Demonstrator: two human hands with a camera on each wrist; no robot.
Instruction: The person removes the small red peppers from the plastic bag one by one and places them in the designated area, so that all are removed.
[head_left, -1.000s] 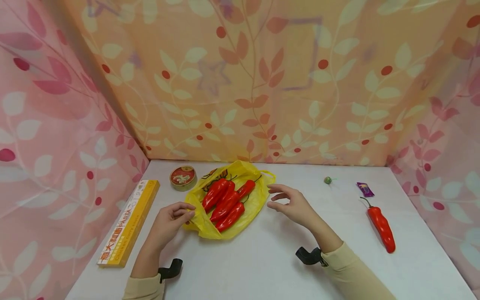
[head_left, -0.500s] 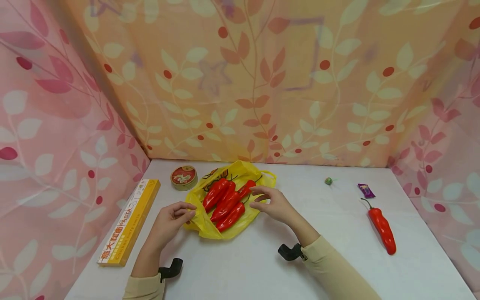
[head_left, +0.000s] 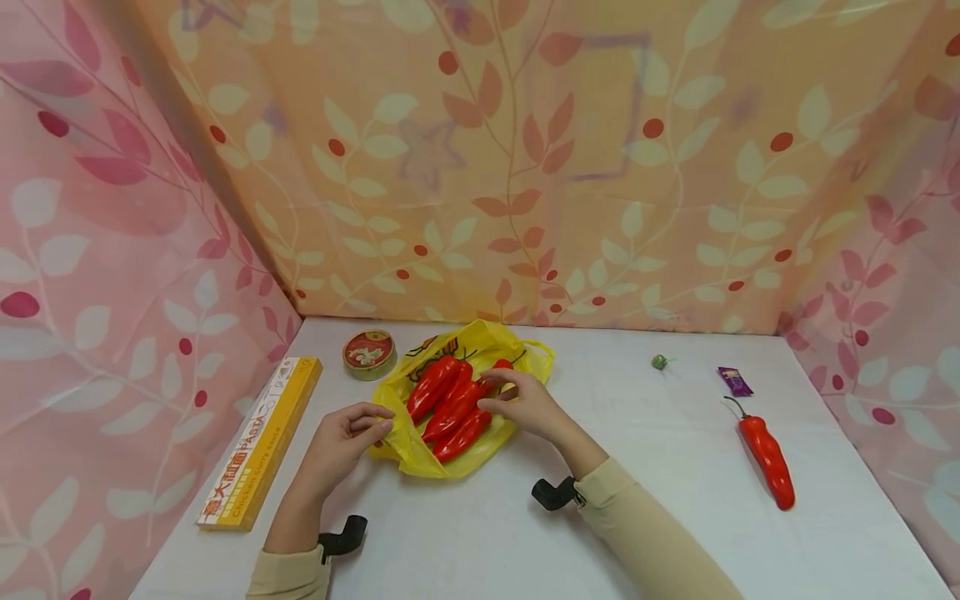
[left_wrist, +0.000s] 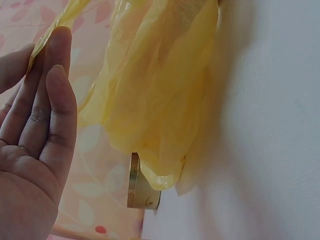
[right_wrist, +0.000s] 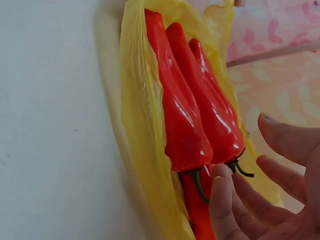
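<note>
A yellow plastic bag (head_left: 422, 463) lies open-mouthed on the table with several red chili peppers (head_left: 432, 388) in it. My left hand (head_left: 339, 440) pinches the bag's edge at its left side; the left wrist view shows the plastic (left_wrist: 59, 22) between thumb and fingers. My right hand (head_left: 531, 407) reaches over the bag's right side, fingers spread and slightly bent around the stem end of the peppers. In the right wrist view its fingertips are right at the green stem (right_wrist: 244, 169) of one pepper. Another red pepper (head_left: 769, 460) lies on the table at far right.
A yellow and white pasta box (head_left: 260, 450) lies at left. Behind the left hand stands a round red-topped tin (head_left: 369, 353). A small green wrapped lollipop (head_left: 659, 362) and a purple packet (head_left: 735, 382) lie at back right. Patterned cloth walls (head_left: 480, 167) surround the table.
My right hand has moved left from beside the bag to over the peppers inside it. The left hand keeps its hold on the bag's edge.
</note>
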